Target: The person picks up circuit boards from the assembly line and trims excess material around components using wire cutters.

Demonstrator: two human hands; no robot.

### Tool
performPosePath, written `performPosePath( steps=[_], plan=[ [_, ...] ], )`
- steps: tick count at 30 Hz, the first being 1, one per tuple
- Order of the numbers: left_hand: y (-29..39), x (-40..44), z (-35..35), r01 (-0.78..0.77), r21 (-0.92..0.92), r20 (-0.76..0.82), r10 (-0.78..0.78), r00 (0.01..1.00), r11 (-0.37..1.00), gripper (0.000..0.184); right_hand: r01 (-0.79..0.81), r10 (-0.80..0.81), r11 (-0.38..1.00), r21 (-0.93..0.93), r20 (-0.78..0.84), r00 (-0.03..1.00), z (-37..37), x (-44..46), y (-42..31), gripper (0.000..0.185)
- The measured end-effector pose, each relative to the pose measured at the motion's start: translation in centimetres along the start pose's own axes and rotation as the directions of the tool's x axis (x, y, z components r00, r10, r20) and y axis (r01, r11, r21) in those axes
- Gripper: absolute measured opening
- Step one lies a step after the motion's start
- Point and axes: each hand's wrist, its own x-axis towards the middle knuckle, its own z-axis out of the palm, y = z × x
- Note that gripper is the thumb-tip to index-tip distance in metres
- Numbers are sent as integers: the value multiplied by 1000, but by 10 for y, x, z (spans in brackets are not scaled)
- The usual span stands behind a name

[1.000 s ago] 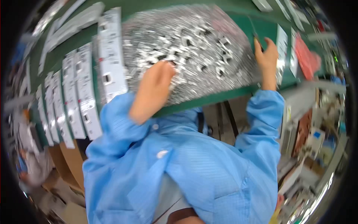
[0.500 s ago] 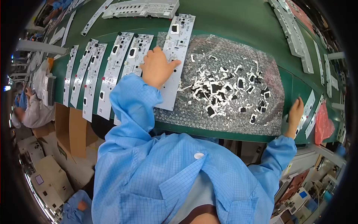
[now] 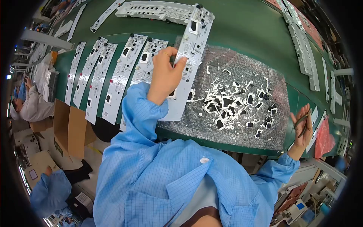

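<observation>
My left hand (image 3: 166, 73) grips the long edge of a long white circuit board (image 3: 193, 49), thumb on its face and fingers behind. The board is tilted, its far end raised above the bench and its near end over the bubble wrap (image 3: 272, 75). My right hand (image 3: 302, 130), palm up at the right edge of the bench, holds a dark curved tool that looks like pliers (image 3: 301, 123). Its tip is hard to make out. White and black cut scraps (image 3: 227, 104) lie heaped on the bubble wrap between my hands.
Several similar boards (image 3: 119, 79) lie side by side on the left. A long white plastic housing (image 3: 159, 10) is at the back, another (image 3: 300, 45) at the right. A red plastic bag (image 3: 324, 138) lies right of my right hand. A cardboard box (image 3: 70, 126) stands below left.
My left hand has gripped the board by its edge and lifted its far end, shifting right. My right hand has turned palm up, with the dark tool now showing in it.
</observation>
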Motion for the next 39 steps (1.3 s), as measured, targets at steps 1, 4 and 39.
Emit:
performPosePath(
  steps=[1, 4, 39],
  plan=[
    [9, -3, -7, 40, -143, 0, -40, 999, 989, 24, -1, 1, 1000, -1, 3, 1000, 23, -1, 10, 50],
    [42, -10, -37, 180, -429, 109, -147, 983, 885, 25, -156, 177, 984, -83, 419, 890, 71, -5, 31, 47],
    [57, -56, 3, -239, -927, -219, 100, 971, 289, 60, 417, 396, -1, -909, 382, 835, 203, -105, 208, 78]
  ],
)
